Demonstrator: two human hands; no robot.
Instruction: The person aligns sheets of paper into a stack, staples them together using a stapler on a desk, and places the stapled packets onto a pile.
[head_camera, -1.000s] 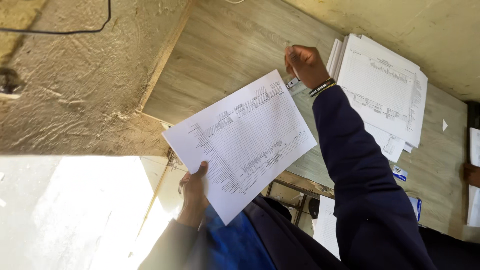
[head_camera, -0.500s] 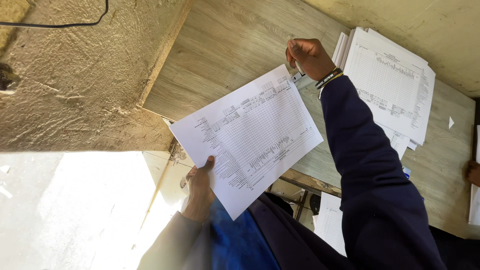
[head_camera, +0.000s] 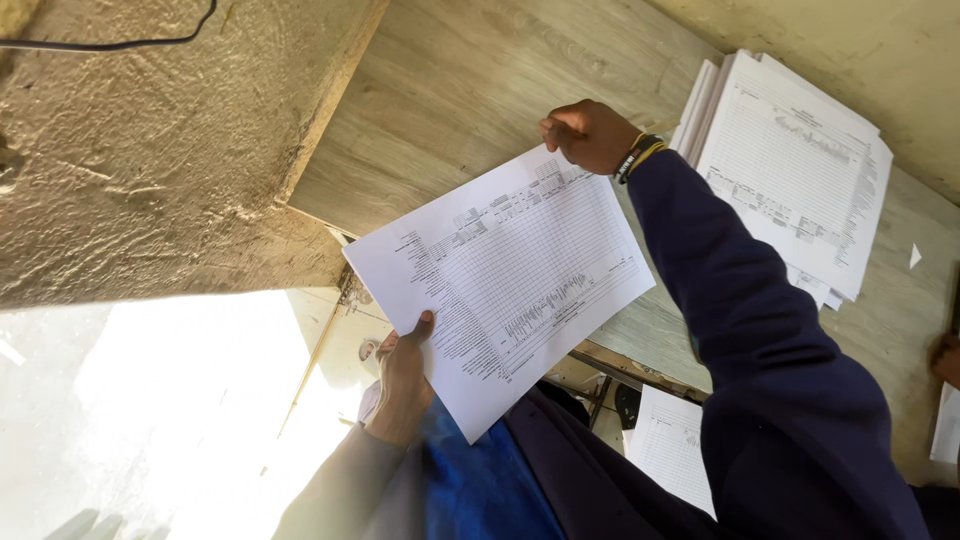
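While the printed sheet (head_camera: 505, 285) hangs flat above the grey wood-grain tabletop (head_camera: 460, 90), we pinch its seven o'clock edge with our left hand (head_camera: 403, 375), thumb on top. Our right hand (head_camera: 588, 133) curls shut on the one o'clock corner. At two o'clock lies a fanned paper stack (head_camera: 800, 170); at nine o'clock, rough plaster wall (head_camera: 150, 170).

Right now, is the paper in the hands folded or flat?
Flat. The printed sheet is spread open, no fold showing, held at opposite edges by the left hand and right hand.
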